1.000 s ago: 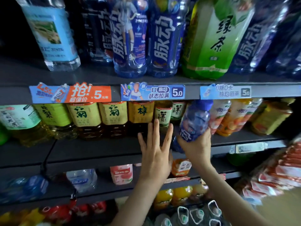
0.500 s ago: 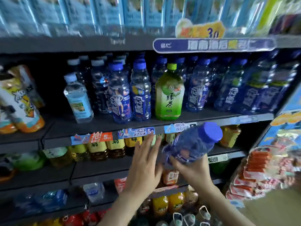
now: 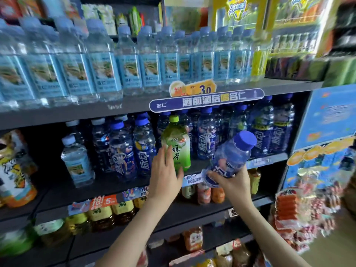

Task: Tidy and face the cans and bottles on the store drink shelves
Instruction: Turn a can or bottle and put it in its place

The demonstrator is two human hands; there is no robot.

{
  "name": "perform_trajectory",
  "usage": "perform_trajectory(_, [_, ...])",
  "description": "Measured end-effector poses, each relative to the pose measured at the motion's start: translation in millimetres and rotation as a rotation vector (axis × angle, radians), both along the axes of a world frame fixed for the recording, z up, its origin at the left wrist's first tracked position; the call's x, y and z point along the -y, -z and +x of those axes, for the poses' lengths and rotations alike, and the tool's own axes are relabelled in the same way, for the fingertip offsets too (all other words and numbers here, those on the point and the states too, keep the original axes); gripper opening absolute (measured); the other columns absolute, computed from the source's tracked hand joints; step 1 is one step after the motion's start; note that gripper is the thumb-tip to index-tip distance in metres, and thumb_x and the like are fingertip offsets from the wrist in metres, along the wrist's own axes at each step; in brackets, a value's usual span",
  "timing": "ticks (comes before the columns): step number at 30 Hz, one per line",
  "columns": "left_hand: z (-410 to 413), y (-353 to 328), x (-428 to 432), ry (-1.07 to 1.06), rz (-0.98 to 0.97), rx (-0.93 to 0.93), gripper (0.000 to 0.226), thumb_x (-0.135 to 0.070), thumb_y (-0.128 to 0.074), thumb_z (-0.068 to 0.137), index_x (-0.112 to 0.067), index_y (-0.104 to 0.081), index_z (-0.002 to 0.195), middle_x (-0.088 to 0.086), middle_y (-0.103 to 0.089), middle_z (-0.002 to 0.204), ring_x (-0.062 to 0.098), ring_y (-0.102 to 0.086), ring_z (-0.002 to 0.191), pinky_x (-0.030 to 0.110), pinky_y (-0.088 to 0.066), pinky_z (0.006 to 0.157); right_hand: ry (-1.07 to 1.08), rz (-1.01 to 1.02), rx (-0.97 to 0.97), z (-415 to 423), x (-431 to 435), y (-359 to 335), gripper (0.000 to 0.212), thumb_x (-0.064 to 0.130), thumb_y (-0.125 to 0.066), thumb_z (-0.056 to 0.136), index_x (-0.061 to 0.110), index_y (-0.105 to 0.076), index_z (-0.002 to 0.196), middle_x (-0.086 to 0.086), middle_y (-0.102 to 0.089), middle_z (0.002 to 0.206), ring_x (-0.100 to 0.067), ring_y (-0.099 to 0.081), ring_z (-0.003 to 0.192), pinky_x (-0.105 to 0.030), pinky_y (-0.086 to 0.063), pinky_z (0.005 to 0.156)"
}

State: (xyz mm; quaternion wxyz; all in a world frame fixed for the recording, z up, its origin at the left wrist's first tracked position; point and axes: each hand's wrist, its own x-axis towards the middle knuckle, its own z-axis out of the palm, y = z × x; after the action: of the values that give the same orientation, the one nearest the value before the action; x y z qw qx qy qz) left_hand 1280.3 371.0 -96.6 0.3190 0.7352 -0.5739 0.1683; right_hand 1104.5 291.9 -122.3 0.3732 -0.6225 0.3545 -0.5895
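My right hand [image 3: 232, 182] grips a blue-capped blue drink bottle [image 3: 231, 155] by its base, tilted with the cap up and to the right, in front of the middle shelf [image 3: 107, 189]. My left hand [image 3: 165, 170] is open with fingers spread, its fingertips against the lower left of a green tea bottle [image 3: 178, 139]. That green bottle stands upright among a row of blue drink bottles [image 3: 208, 135]. A lone clear water bottle [image 3: 77, 160] with a pale blue label stands at the left of the same shelf.
The shelf above holds a dense row of clear water bottles [image 3: 107, 64] behind a purple banner [image 3: 206, 100]. Yellow tea bottles [image 3: 100, 214] fill the shelf below. Snack packets [image 3: 300, 214] hang at the right, bagged snacks [image 3: 15, 170] at the left.
The view has tilted up from the lower shelves. My right hand lifted the blue bottle from the tea shelf up to the middle shelf. My left hand rose to the green tea bottle.
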Motion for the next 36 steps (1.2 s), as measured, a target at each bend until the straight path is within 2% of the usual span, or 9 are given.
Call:
perform_trajectory(6, [-2.0, -39.6, 53.7, -0.092, -0.097, -0.187, 0.077, -0.039, -0.053, 0.093, -0.003, -0.013, 0.149, 0.016, -0.021, 0.154, 0.027, -0.020, 0.142, 0.033, -0.019, 0.116, -0.121, 0.053, -0.029, -6.4, 49.2, -10.8, 0.067, 0.011, -0.087, 0.063, 0.023, -0.048, 0.116, 0.006, -0.064, 0.106, 0.000, -0.062, 0.094, -0.012, -0.050, 0.073])
perform_trajectory(11, [-1.2, -46.9, 83.8, -0.140, -0.121, -0.346, 0.082, -0.036, -0.067, 0.085, -0.005, -0.021, 0.147, 0.016, -0.035, 0.141, 0.029, -0.033, 0.132, 0.038, -0.033, 0.108, -0.187, 0.067, -0.085, 2.0, 82.7, -8.4, 0.067, 0.016, -0.088, 0.061, 0.020, -0.049, 0.115, 0.002, -0.065, 0.106, -0.009, -0.064, 0.096, -0.023, -0.051, 0.078])
perform_trajectory(15, [0.7, -50.6, 89.1, -0.197, -0.057, -0.356, 0.084, -0.034, -0.073, 0.078, -0.009, -0.027, 0.144, 0.014, -0.028, 0.135, 0.031, -0.023, 0.128, 0.040, -0.032, 0.105, -0.248, 0.061, -0.068, 16.4, 96.7, -8.1, 0.070, 0.011, -0.087, 0.062, 0.018, -0.045, 0.116, 0.001, -0.062, 0.108, -0.004, -0.061, 0.097, -0.016, -0.048, 0.078])
perform_trajectory(20, [3.1, -59.6, 90.3, -0.210, -0.013, -0.392, 0.079, -0.034, -0.075, 0.073, -0.010, -0.033, 0.135, 0.012, -0.024, 0.130, 0.028, -0.020, 0.124, 0.040, -0.029, 0.104, -0.300, 0.043, -0.122, 33.1, 107.3, -8.9, 0.069, 0.011, -0.087, 0.062, 0.019, -0.043, 0.114, -0.003, -0.058, 0.109, -0.009, -0.059, 0.098, -0.022, -0.047, 0.082])
perform_trajectory(23, [1.5, -57.0, 88.1, -0.147, -0.038, -0.425, 0.073, -0.031, -0.077, 0.068, -0.016, -0.029, 0.122, 0.004, -0.029, 0.119, 0.026, -0.030, 0.118, 0.042, -0.037, 0.100, -0.304, 0.035, -0.157, 41.2, 107.5, -6.0, 0.071, 0.010, -0.086, 0.062, 0.015, -0.041, 0.118, -0.007, -0.052, 0.114, -0.017, -0.055, 0.105, -0.021, -0.043, 0.085])
perform_trajectory(25, [0.1, -53.8, 83.2, -0.089, -0.098, -0.439, 0.061, -0.033, -0.075, 0.072, -0.021, -0.028, 0.111, 0.003, -0.037, 0.108, 0.024, -0.044, 0.103, 0.038, -0.045, 0.084, -0.301, 0.010, -0.230, 46.0, 107.2, -6.1, 0.074, 0.013, -0.086, 0.063, 0.012, -0.040, 0.122, -0.005, -0.042, 0.118, -0.015, -0.046, 0.111, -0.022, -0.037, 0.092])
perform_trajectory(28, [3.2, -54.3, 73.4, -0.090, -0.164, -0.335, 0.046, -0.044, -0.057, 0.089, -0.010, -0.042, 0.116, 0.004, -0.053, 0.103, 0.020, -0.052, 0.092, 0.030, -0.043, 0.074, -0.275, -0.025, -0.381, 53.5, 106.2, -8.5, 0.074, 0.022, -0.087, 0.063, 0.012, -0.043, 0.122, -0.002, -0.028, 0.118, -0.014, -0.028, 0.115, -0.022, -0.028, 0.097])
perform_trajectory(33, [15.9, -55.2, 65.4, -0.019, -0.254, -0.293, 0.035, -0.040, -0.049, 0.094, -0.006, -0.054, 0.102, 0.002, -0.060, 0.092, 0.021, -0.058, 0.088, 0.022, -0.038, 0.073, -0.210, 0.010, -0.447, 57.7, 101.9, -16.5, 0.088, 0.032, -0.083, 0.070, 0.009, -0.034, 0.139, -0.008, -0.040, 0.135, -0.027, -0.038, 0.127, -0.032, -0.036, 0.099])
perform_trajectory(36, [13.7, -56.4, 55.3, 0.015, -0.383, -0.351, 0.033, -0.040, -0.049, 0.092, -0.009, -0.056, 0.099, -0.003, -0.059, 0.088, 0.018, -0.058, 0.084, 0.020, -0.038, 0.070, -0.211, -0.024, -0.447, 58.2, 94.8, -17.9, 0.090, 0.029, -0.080, 0.075, 0.013, -0.024, 0.144, -0.007, -0.052, 0.132, -0.027, -0.053, 0.116, -0.033, -0.045, 0.088])
